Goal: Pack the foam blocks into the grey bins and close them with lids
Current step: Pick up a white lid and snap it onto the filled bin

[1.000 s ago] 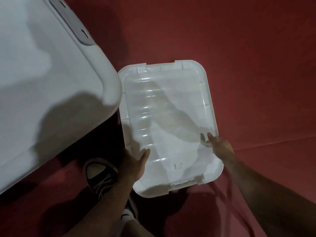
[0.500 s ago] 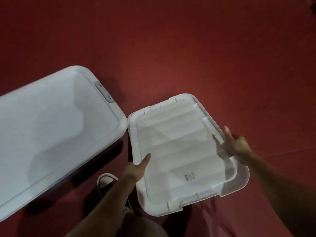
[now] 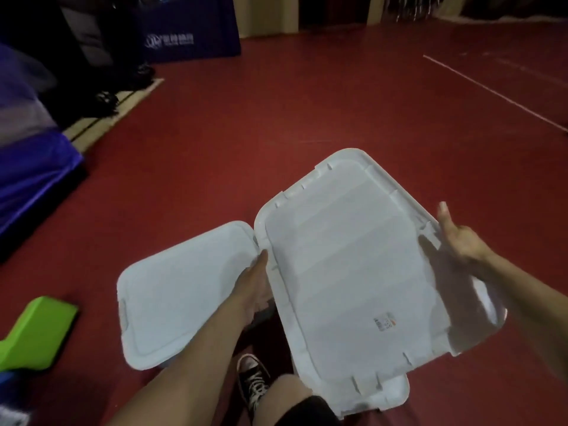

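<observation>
Centrally, in the lower right of the frame, a white ribbed lid (image 3: 353, 272) was held tilted above the red floor (image 3: 276, 133), its ribbed face with a small printed label (image 3: 384, 323) turned toward the camera. Below its lower edge a second white piece (image 3: 390, 392) showed; whether that was a bin or another lid could not be told. The left hand (image 3: 256, 284) gripped the lid's left long edge, fingers curled around the rim. The right hand (image 3: 461, 241) held the right long edge, thumb raised and apart, the other fingers hidden behind the rim, so their closure there could not be told beyond the contact.

Just left of the held lid, touching the left hand's side, 1 more white lid (image 3: 181, 293) lay flat over a container at lower centre-left. At the lower left edge a bright green foam block (image 3: 33, 333) rested on the floor, well apart from both lids. A black laced shoe (image 3: 253, 382) and a bare knee (image 3: 289, 395) appeared at the bottom. Blue-purple fabric (image 3: 27, 179) filled the left edge, and a dark blue panel with pale lettering (image 3: 184, 29) stood at upper left.
</observation>
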Demonstrator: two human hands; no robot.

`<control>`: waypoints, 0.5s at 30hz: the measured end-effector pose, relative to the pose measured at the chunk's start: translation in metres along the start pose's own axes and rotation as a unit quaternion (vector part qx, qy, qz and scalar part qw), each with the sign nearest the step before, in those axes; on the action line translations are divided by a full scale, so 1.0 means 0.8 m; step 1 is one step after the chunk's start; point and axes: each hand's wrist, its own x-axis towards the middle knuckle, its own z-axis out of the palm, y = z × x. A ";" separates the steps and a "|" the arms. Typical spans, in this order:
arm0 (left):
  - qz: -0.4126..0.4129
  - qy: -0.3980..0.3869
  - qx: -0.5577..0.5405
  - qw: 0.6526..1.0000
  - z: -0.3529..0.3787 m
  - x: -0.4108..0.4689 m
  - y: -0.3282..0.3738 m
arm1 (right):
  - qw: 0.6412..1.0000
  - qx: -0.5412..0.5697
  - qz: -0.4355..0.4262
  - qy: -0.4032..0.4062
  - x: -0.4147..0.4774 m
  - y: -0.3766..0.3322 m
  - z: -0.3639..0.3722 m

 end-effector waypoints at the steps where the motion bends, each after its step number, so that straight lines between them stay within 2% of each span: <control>1: 0.010 0.018 -0.026 0.999 -0.012 -0.017 0.017 | 1.000 -0.004 -0.015 -0.004 -0.008 -0.010 -0.008; 8: 0.065 0.094 -0.137 0.984 -0.102 -0.100 0.101 | 0.985 -0.089 -0.150 -0.002 -0.073 -0.082 -0.019; 15: 0.124 0.178 -0.140 0.966 -0.174 -0.146 0.149 | 0.956 -0.174 -0.237 -0.011 -0.102 -0.151 -0.022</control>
